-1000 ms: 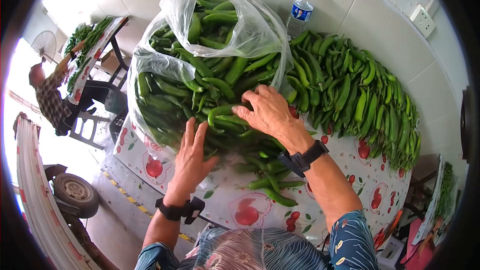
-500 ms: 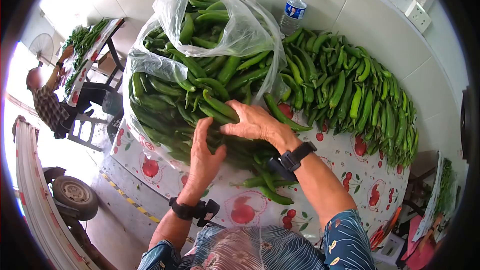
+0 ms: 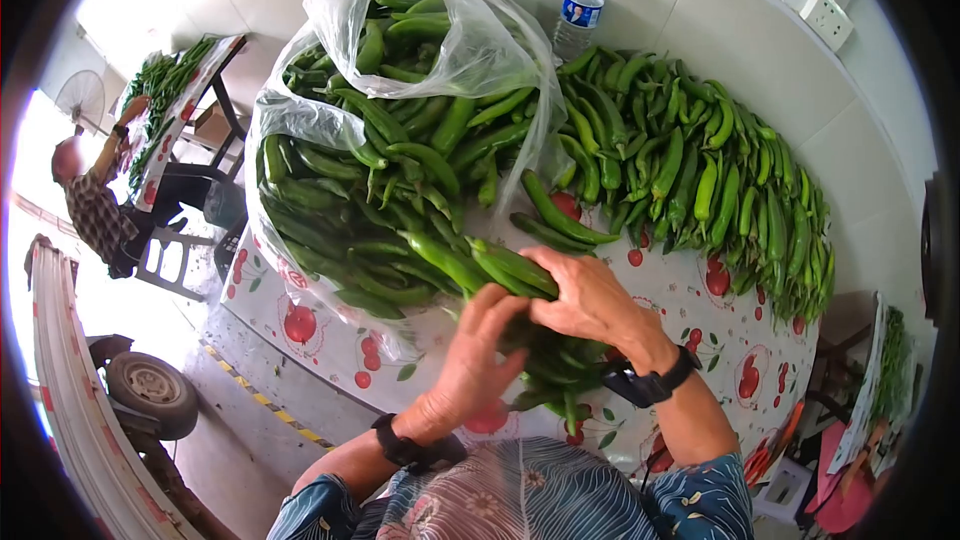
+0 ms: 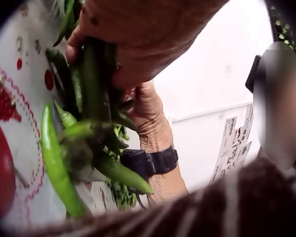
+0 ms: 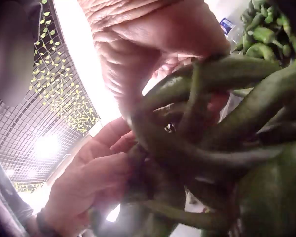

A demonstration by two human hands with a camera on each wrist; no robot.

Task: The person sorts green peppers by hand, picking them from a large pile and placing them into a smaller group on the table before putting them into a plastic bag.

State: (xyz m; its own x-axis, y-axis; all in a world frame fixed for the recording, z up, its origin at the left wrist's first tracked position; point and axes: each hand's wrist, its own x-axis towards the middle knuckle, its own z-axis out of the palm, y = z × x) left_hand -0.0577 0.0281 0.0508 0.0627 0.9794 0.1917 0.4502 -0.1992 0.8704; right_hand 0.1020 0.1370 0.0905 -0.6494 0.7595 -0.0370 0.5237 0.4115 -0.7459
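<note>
My right hand (image 3: 592,302) grips a bunch of long green chili peppers (image 3: 512,268) over the front of the table, thumb lying across the top ones. Close against it on the left, my left hand (image 3: 468,368), slightly blurred, has its fingers bent round the near side of the same bunch. In the left wrist view, the peppers (image 4: 92,84) run between the left hand's fingers and thumb, with the right hand behind them. More chili peppers (image 3: 556,372) show below both hands. A clear plastic bag (image 3: 325,125) full of peppers lies open just beyond.
A long row of neatly laid chili peppers (image 3: 700,180) curves along the wall on the right. Behind it stands a water bottle (image 3: 580,12). Two peppers (image 3: 552,215) lie apart beside the bag. Another person (image 3: 95,185) works at a table on the far left.
Both hands have drawn back from the bag toward my body and to the right, bringing peppers with them. The left hand has closed in on the bunch. Two peppers now lie beside the bag.
</note>
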